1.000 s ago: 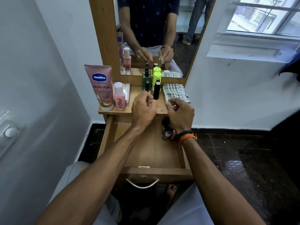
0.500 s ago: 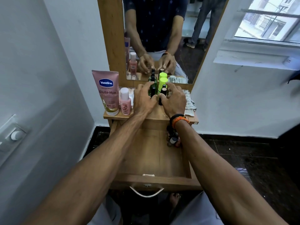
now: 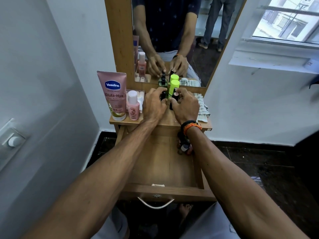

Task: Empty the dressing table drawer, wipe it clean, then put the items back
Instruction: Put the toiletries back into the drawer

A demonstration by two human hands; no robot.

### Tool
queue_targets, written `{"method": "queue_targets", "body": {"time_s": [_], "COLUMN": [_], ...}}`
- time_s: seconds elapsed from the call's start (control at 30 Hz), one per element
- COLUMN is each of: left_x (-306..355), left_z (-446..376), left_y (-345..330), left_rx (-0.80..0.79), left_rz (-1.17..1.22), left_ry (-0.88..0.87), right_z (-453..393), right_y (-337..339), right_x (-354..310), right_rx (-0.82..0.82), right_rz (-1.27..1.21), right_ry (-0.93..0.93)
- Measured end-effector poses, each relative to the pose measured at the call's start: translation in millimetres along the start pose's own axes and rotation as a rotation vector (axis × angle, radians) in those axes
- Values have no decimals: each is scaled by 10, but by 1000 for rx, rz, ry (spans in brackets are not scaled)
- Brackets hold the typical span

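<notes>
White walls flank the desk [image 3: 120, 120], whose drawer [image 3: 164, 166] stands pulled out below with small bottles [image 3: 184, 146] in its far right corner. On top, my left hand [image 3: 153, 106] and right hand [image 3: 186, 107] curl their fingers round small dark bottles [image 3: 173, 99] beside the green-capped one [image 3: 173, 87].

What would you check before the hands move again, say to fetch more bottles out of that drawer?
1. Left hand has let go of its dark bottle: not ok, fingers curl round it.
2. Right hand free: not ok, grip on a dark bottle.
3. Both bottles standing on the tabletop: cannot tell.
4. Drawer open: ok.
5. Drawer emptied: not ok, small bottles remain at its right side.
</notes>
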State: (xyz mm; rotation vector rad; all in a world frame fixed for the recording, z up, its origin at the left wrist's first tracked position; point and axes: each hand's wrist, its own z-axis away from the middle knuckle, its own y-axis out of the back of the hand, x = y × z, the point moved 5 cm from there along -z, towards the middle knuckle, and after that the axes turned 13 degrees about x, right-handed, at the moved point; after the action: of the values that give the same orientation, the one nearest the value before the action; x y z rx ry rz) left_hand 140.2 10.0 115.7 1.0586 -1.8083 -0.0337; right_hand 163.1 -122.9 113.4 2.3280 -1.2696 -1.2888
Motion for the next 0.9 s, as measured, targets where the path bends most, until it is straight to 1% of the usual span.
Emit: {"method": "queue_targets", "body": {"time_s": [0.27, 0.4, 0.5, 0.63, 0.77, 0.83, 0.9], "left_x": [23, 38, 36, 84, 86, 84, 69], "left_z": [-3, 68, 165, 427, 710, 844, 968], "left_y": [36, 93, 145, 232, 278, 270, 249], "left_rx": [23, 66, 74, 70, 19, -31, -88], "left_rz": [-33, 12, 66, 114, 153, 154, 167], "left_ry": [-30, -42, -35, -99, -131, -149, -132], "right_z": [29, 27, 70, 231, 458, 559, 651], "right_y": [159, 327, 466, 704, 918, 1017, 1109], "right_x": [27, 20, 43, 155, 276, 329, 396], "right_rx": [17, 39, 26, 20, -35, -72, -114], "right_rz": [-51, -105, -145, -158, -197, -187, -174], "right_ry": [-30, -36, -33, -45, -93, -77, -63]}}
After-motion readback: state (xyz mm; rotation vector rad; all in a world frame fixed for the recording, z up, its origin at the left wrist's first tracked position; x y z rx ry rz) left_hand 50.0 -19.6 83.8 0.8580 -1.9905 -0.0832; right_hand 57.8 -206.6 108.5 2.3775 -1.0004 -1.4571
